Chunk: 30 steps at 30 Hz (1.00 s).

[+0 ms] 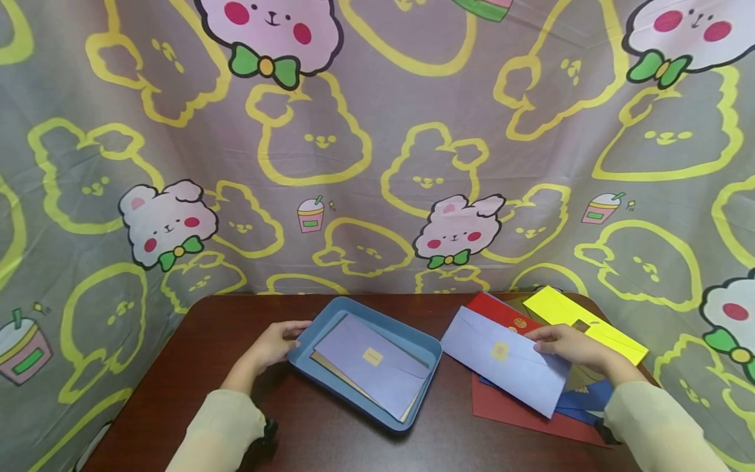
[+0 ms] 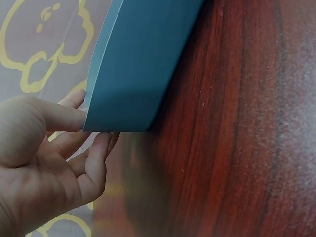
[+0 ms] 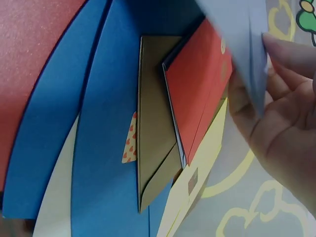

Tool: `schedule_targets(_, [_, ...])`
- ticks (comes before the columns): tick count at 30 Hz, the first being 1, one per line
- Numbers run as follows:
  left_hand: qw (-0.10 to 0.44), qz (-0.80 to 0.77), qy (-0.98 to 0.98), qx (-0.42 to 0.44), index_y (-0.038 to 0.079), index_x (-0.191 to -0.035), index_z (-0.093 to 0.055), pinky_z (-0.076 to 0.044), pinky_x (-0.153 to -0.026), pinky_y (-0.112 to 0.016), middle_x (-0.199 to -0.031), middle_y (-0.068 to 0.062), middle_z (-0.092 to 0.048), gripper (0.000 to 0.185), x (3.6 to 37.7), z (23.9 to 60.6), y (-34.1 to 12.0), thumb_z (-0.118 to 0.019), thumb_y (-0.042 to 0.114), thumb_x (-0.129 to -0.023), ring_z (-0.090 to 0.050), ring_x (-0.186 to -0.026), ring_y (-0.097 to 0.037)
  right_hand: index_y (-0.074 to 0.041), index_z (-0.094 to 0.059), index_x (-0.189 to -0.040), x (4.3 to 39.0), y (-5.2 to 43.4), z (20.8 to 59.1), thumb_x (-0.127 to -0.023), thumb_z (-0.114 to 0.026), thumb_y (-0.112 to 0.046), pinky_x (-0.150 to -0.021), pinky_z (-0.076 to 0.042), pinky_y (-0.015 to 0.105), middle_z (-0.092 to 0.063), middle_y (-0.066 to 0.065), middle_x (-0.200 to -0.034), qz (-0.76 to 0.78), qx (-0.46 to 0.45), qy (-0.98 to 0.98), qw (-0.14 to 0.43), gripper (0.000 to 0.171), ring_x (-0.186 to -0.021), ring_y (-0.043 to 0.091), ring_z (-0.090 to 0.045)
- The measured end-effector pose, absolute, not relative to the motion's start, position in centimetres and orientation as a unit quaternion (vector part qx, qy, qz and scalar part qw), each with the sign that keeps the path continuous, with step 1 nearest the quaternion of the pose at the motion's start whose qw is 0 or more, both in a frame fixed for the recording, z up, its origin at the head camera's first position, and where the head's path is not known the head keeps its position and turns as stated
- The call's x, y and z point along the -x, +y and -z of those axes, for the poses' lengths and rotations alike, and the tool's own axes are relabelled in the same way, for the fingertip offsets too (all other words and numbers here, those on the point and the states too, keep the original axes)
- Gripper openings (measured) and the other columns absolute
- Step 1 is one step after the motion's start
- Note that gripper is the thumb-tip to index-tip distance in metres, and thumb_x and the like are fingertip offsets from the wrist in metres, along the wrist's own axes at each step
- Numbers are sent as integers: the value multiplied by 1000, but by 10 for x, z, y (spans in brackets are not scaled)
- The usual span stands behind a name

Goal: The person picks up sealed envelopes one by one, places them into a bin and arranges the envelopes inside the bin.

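Bare worktop (image 1: 330, 439) in front & left of tray (image 1: 426, 344); narrow gap btwn tray & envelope pile (image 1: 519, 410). Cloth backdrop (image 1: 377, 164) blocks rear.

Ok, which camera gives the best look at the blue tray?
The head view: it shows the whole blue tray on the table, with a lavender envelope lying inside and the left hand gripping its near-left corner. The left wrist view shows only one outer wall and corner, close up. The right wrist view shows none of it.
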State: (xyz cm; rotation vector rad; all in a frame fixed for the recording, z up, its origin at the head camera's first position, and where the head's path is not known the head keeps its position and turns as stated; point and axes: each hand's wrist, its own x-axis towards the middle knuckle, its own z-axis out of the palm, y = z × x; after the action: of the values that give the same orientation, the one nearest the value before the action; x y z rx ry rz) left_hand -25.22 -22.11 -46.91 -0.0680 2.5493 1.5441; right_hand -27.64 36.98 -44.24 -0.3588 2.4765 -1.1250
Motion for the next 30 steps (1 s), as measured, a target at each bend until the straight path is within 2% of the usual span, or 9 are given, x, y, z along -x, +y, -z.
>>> schedule_targets(5, [79,-512,855,21,-3,-138,-61,-60,-79,-44,-126,-26,-64,45,252,470,-222,-54,-17,-96,-67,-99,-29,15,-54,-136,276,375,442,-102,-62,-16,-75,-56,40,-70,18,-111,450,126,855,225,47,-88,32,-71])
schedule_targets(14, [80,-517,852,22,-3,-137,-61,-59,-80,-45,-125,-26,-64,45,252,470,-221,-55,-16,-95,-67,-97,-29,17,-40,-145,276,376,439,-105,-56,-17,-77,-60,43,-70,21,-114,509,137,812,251,55,-91,37,-73])
schedule_targets(26, [80,-509,857,23,-2,-138,-61,-59,-82,-47,-129,-27,-63,44,251,468,-221,-55,-15,-96,-67,-101,-30,16,-36,-148,276,373,437,-107,-53,-18,-77,-59,41,-70,19,-115,529,131,809,220,56,-92,33,-72])
schedule_targets(30, [78,-510,856,25,-2,-138,-62,-59,-81,-46,-128,-27,-63,45,251,468,-221,-55,-16,-96,-67,-100,-30,16,-34,-149,278,371,435,-108,-52,-18,-76,-59,39,-71,14,-114,544,136,801,208,56,-92,30,-73])
